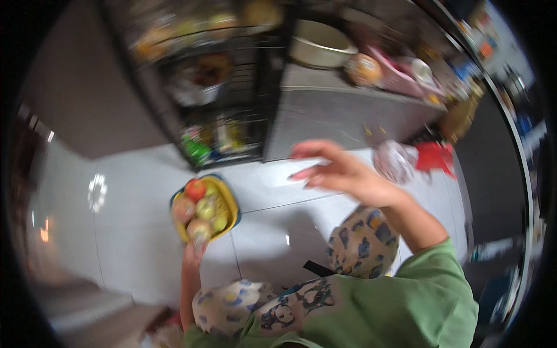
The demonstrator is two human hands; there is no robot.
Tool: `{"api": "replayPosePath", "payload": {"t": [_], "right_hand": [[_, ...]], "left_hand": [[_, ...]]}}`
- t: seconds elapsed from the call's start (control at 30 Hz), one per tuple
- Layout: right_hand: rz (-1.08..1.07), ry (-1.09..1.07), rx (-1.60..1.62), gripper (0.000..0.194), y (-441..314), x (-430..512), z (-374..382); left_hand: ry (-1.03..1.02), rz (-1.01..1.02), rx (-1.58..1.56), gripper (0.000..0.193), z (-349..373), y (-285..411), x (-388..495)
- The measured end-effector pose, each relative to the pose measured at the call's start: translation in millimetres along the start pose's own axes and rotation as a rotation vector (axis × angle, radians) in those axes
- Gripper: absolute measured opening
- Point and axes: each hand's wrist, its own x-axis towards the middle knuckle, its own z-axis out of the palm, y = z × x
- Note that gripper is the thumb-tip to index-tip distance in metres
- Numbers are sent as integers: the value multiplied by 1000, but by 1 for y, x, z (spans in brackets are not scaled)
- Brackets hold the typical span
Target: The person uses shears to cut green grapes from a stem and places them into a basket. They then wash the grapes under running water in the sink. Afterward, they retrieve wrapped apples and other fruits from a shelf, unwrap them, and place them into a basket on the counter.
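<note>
On the floor sits a yellow basket (234, 204) nested in a dark blue outer bowl. Inside it lie a red apple (195, 189), a wrapped orange-pink fruit (183, 209) and several yellow-green fruits (205, 208). At the basket's near edge is my left hand (194, 253), beside a pale fruit in clear wrap (199, 229); blur hides whether the fingers grip that fruit or the rim. My right hand (333, 174), blurred and holding nothing, hangs above the floor before the grey cabinet with its fingers apart.
A black wire rack (250, 78) holds wrapped fruit, a bowl and bottles. On the grey cabinet (330, 115) stand a pot (322, 45), a round orange fruit (364, 69) and a pink basket (398, 76). White (394, 162) and red plastic bags (435, 157) lie at its foot.
</note>
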Motion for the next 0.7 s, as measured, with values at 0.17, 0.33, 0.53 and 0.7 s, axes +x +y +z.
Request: {"api": "replayPosePath", "payload": {"t": [0.17, 0.33, 0.53, 0.7], "right_hand": [[154, 72, 335, 48, 72, -20, -7], [-6, 201, 472, 37, 86, -22, 4], [-276, 795, -342, 33, 110, 11, -41], [168, 829, 33, 37, 164, 10, -99]], "left_hand": [[-47, 147, 839, 32, 43, 45, -63], [-240, 230, 1697, 34, 111, 89, -84], [-501, 31, 1752, 44, 241, 86, -110], [-537, -224, 1580, 54, 332, 119, -203]]}}
